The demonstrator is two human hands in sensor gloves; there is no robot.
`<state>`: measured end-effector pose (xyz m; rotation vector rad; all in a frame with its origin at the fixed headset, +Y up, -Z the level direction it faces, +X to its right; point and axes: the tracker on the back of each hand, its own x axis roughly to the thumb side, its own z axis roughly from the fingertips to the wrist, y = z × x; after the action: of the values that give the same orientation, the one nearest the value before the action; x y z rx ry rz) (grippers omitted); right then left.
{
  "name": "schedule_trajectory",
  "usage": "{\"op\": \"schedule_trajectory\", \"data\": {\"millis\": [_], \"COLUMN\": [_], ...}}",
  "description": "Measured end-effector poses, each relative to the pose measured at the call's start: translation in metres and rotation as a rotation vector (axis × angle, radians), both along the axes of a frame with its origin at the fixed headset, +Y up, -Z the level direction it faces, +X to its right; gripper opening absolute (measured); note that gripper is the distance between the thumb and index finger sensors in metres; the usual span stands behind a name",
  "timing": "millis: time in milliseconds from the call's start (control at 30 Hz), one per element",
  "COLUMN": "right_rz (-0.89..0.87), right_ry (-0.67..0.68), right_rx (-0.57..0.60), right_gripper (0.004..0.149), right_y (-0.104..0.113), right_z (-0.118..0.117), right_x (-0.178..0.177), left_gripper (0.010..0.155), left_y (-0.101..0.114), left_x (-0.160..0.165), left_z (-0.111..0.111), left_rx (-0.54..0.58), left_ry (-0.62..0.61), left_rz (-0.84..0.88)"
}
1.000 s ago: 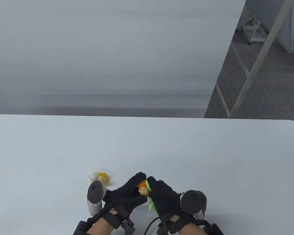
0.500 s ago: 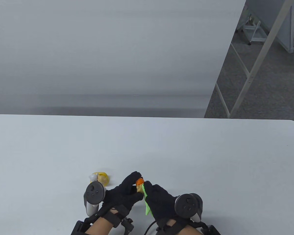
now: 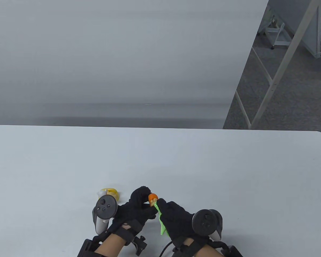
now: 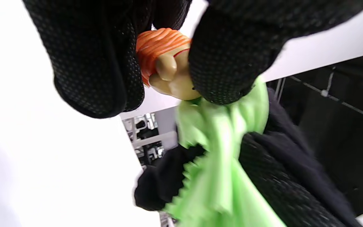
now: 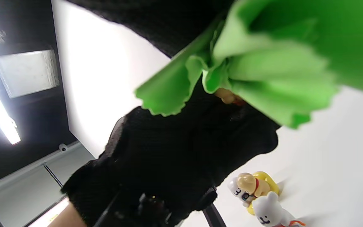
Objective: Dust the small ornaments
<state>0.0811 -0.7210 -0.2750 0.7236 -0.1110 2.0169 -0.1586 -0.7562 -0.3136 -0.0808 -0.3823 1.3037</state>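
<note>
My left hand (image 3: 139, 204) pinches a small figurine with orange hair and a beige body (image 3: 152, 199) just above the table near its front edge; the left wrist view shows it (image 4: 165, 64) between my gloved fingers. My right hand (image 3: 174, 216) grips a bright green cloth (image 3: 161, 223) and presses it against the figurine's side. The cloth hangs down below the hand, large in the left wrist view (image 4: 222, 164) and the right wrist view (image 5: 263, 63). A second ornament, yellow with small white and tan animal figures (image 3: 109, 194), stands on the table left of my left hand (image 5: 257, 192).
The white table (image 3: 203, 166) stretches away beyond my hands. A grey wall panel (image 3: 123, 53) stands behind it. Metal frame legs (image 3: 283, 61) and carpet floor lie at the right.
Both hands have drawn slightly toward the front edge and left. The cloth has slid from over the figurine's top to its lower side, baring the orange hair.
</note>
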Motion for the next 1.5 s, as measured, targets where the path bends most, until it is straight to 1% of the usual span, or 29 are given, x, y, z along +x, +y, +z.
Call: {"op": "schedule_trajectory", "data": {"millis": [33, 100, 167, 233, 300, 333, 467, 533, 567, 667, 733, 767, 800, 833, 867, 933, 1000, 1033, 1100, 1133, 1167, 1200, 1233, 1267, 1300, 1367, 1433, 1467, 1500], "right_rz": [-0.011, -0.063, -0.088, -0.102, -0.123, -0.121, -0.106, -0.063, -0.056, -0.063, -0.054, -0.064, -0.084, -0.089, -0.071, -0.036, -0.057, -0.043, -0.005, 0.025, 0.051, 0.032, 0.010, 0.001, 0.010, 0.018, 0.012, -0.010, -0.009], "right_ry": [-0.008, -0.047, -0.079, -0.089, -0.087, -0.086, -0.075, -0.039, -0.028, 0.011, -0.011, -0.037, -0.065, -0.091, -0.100, -0.080, -0.074, -0.053, 0.046, 0.049, 0.032, 0.012, -0.027, -0.046, -0.037, -0.055, -0.064, -0.074, -0.073], "right_rx": [-0.001, -0.062, -0.073, -0.082, -0.090, -0.092, -0.063, -0.015, 0.013, -0.037, -0.028, -0.041, -0.057, -0.048, -0.034, -0.035, -0.028, -0.027, 0.026, 0.015, 0.028, 0.032, 0.020, -0.004, -0.013, -0.007, -0.007, -0.002, -0.004], "right_gripper": [0.047, 0.047, 0.047, 0.047, 0.047, 0.047, 0.047, 0.048, 0.048, 0.048, 0.047, 0.047, 0.047, 0.047, 0.047, 0.047, 0.047, 0.047, 0.047, 0.047, 0.047, 0.046, 0.046, 0.046, 0.046, 0.047, 0.047, 0.047, 0.047], "right_y": [-0.001, -0.004, -0.005, -0.005, -0.003, -0.003, 0.000, 0.004, 0.004, 0.003, 0.001, 0.000, 0.000, 0.000, 0.001, 0.000, -0.001, 0.001, 0.004, 0.006, 0.005, 0.004, 0.003, 0.001, 0.000, -0.002, -0.002, 0.000, 0.000], "right_z": [-0.002, -0.008, -0.011, -0.013, -0.014, -0.013, -0.010, -0.006, -0.002, 0.000, -0.002, -0.005, -0.008, -0.009, -0.010, -0.009, -0.006, -0.002, 0.002, 0.004, 0.002, -0.001, -0.004, -0.008, -0.009, -0.007, -0.005, -0.005, -0.005], "right_x": [0.001, 0.007, 0.013, 0.015, 0.016, 0.016, 0.016, 0.010, 0.008, 0.004, 0.006, 0.009, 0.013, 0.015, 0.016, 0.015, 0.013, 0.010, 0.003, 0.000, 0.001, 0.003, 0.005, 0.007, 0.007, 0.006, 0.006, 0.006, 0.006], "left_gripper": [0.089, 0.088, 0.084, 0.073, 0.068, 0.067, 0.068, 0.069, 0.069, 0.070, 0.070, 0.069, 0.070, 0.071, 0.075, 0.077, 0.086, 0.087, 0.088, 0.088, 0.088, 0.088, 0.089, 0.090, 0.090, 0.089, 0.087, 0.085, 0.084], "left_y": [0.000, 0.003, 0.007, 0.008, 0.007, 0.007, 0.010, 0.012, 0.012, 0.009, 0.008, 0.009, 0.010, 0.009, 0.009, 0.009, 0.010, 0.011, 0.010, 0.010, 0.010, 0.009, 0.008, 0.005, 0.004, 0.001, -0.004, -0.006, -0.004], "left_x": [-0.001, -0.002, 0.000, 0.005, 0.014, 0.016, 0.019, 0.016, 0.015, 0.005, 0.003, 0.005, 0.009, 0.012, 0.013, 0.015, 0.016, 0.014, 0.008, 0.006, 0.003, 0.002, 0.003, 0.007, 0.010, 0.012, 0.012, 0.014, 0.017], "left_z": [-0.001, 0.000, 0.001, 0.003, 0.005, 0.008, 0.012, 0.012, 0.012, 0.008, 0.005, 0.004, 0.002, 0.003, 0.004, 0.004, 0.006, 0.006, 0.003, 0.001, -0.003, -0.006, -0.007, -0.004, -0.001, 0.003, 0.007, 0.009, 0.012], "left_rx": [0.002, 0.023, 0.084, 0.114, 0.112, 0.101, 0.169, 0.152, 0.138, 0.151, 0.117, 0.116, 0.102, 0.077, 0.056, 0.094, 0.086, 0.099, 0.091, 0.098, 0.095, 0.077, 0.067, 0.050, 0.040, 0.040, 0.007, 0.002, 0.033], "left_ry": [0.001, -0.055, -0.112, -0.179, -0.265, -0.277, -0.191, -0.077, -0.048, 0.008, -0.044, -0.105, -0.226, -0.294, -0.315, -0.253, -0.195, -0.126, -0.032, -0.047, -0.106, -0.200, -0.284, -0.334, -0.330, -0.229, -0.074, -0.077, -0.079], "left_rz": [0.024, 0.060, 0.055, 0.089, 0.149, 0.179, 0.171, 0.142, 0.146, 0.128, 0.152, 0.161, 0.166, 0.168, 0.162, 0.120, 0.084, 0.063, 0.018, -0.007, -0.064, -0.108, -0.108, -0.048, -0.003, 0.054, 0.190, 0.227, 0.249]}}
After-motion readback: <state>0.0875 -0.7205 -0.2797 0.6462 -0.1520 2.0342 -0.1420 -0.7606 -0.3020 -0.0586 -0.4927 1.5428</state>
